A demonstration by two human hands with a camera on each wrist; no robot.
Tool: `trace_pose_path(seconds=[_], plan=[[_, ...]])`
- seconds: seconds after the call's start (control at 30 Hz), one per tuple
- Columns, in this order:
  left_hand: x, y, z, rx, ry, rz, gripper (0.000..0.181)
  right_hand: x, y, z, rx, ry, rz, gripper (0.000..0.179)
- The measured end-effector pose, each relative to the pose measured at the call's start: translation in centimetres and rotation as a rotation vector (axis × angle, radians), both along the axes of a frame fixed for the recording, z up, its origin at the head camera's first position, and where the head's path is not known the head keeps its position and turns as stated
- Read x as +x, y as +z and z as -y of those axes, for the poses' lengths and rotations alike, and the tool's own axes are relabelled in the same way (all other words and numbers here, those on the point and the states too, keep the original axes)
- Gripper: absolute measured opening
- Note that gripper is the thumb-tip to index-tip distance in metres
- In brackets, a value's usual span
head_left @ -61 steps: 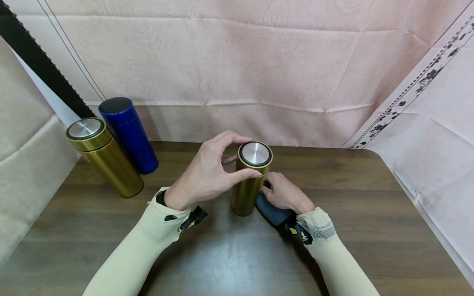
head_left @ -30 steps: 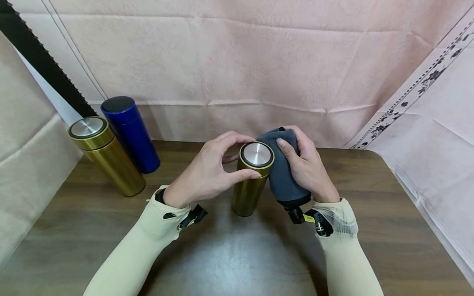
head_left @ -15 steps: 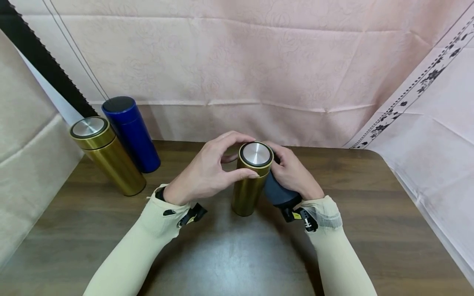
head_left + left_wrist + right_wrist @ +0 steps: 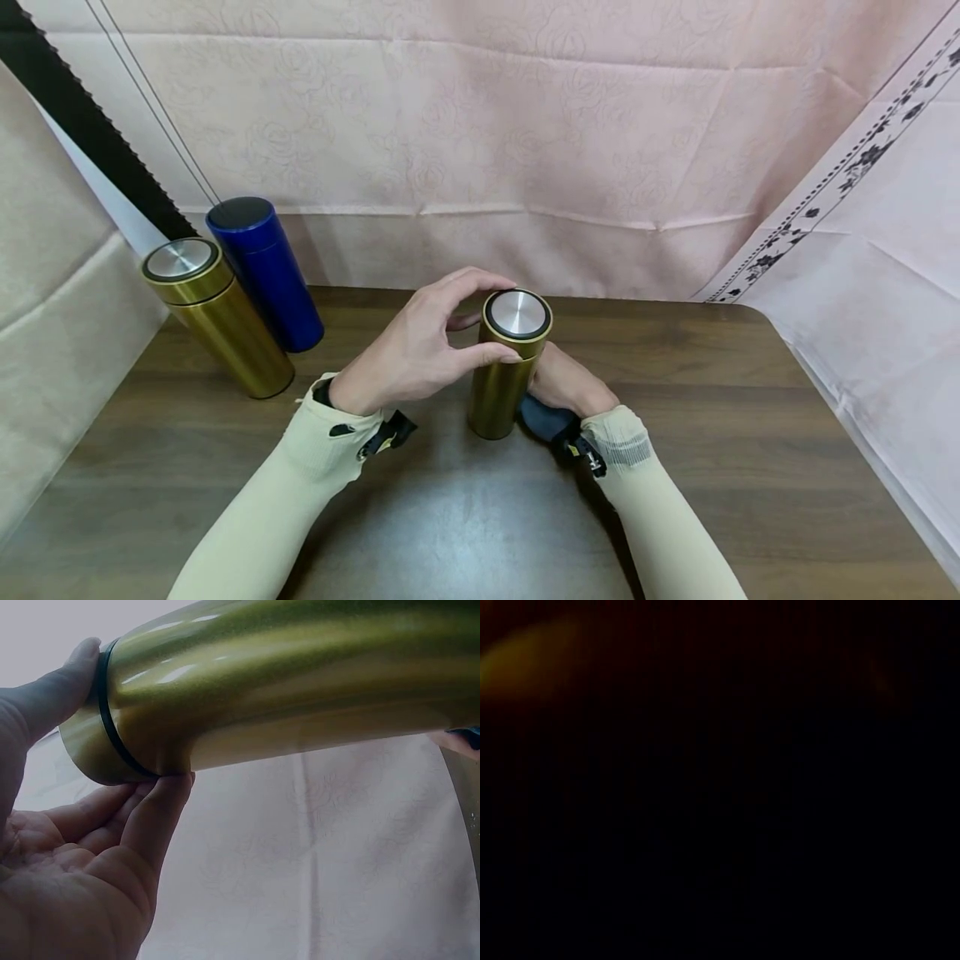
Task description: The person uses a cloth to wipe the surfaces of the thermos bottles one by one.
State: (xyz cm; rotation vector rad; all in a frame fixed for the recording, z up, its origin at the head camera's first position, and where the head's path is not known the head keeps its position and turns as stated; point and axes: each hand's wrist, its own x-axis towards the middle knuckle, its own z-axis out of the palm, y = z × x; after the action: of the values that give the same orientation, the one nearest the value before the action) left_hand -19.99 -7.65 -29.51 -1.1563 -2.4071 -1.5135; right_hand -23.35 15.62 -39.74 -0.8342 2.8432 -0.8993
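Observation:
Upright on the table stands a gold thermos flask (image 4: 497, 396) with a brushed steel disc in its lid (image 4: 517, 313). My left hand (image 4: 416, 354) grips it round the top, thumb at the front and fingers at the back. In the left wrist view the thumb and fingers sit at the dark seam (image 4: 112, 727) below the lid. My right hand (image 4: 567, 383) holds a dark blue-grey cloth (image 4: 546, 418) low against the flask's right side; its fingertips are hidden behind the flask. The right wrist view is nearly black, covered by the cloth.
At the left of the wooden table (image 4: 712, 433) stand a second gold flask (image 4: 228, 342) and a blue flask (image 4: 268, 279), close together. A pale pink patterned cloth (image 4: 480, 150) hangs behind the table's back edge, with white cloth at the right.
My right hand rose with the cloth to the flask's upper right side, then slid back down toward its lower part. The left hand and the flasks have stayed in place.

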Motion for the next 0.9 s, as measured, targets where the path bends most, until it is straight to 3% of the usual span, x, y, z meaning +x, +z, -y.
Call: trace_pose_path(seconds=[0.2,0.33,0.6,0.73,0.9], plan=[[0.1,0.0,0.1,-0.012,0.007,0.01,0.057,0.1,-0.4,0.0,0.003,0.016,0.018,0.023],[0.3,0.0,0.2,-0.01,0.009,0.019,0.056,0.1,0.3,-0.4,-0.049,0.019,0.038,0.019],[0.4,0.0,0.0,0.001,0.005,0.004,0.057,0.3,4.9,-2.1,-0.255,-0.053,0.049,0.023],[0.4,0.1,0.1,-0.006,0.005,-0.009,0.058,-0.4,7.3,-2.4,-0.312,-0.034,0.074,0.021],[0.3,0.0,0.3,-0.009,0.004,-0.002,0.059,-2.3,9.9,-1.6,-0.302,0.061,0.128,0.016]])
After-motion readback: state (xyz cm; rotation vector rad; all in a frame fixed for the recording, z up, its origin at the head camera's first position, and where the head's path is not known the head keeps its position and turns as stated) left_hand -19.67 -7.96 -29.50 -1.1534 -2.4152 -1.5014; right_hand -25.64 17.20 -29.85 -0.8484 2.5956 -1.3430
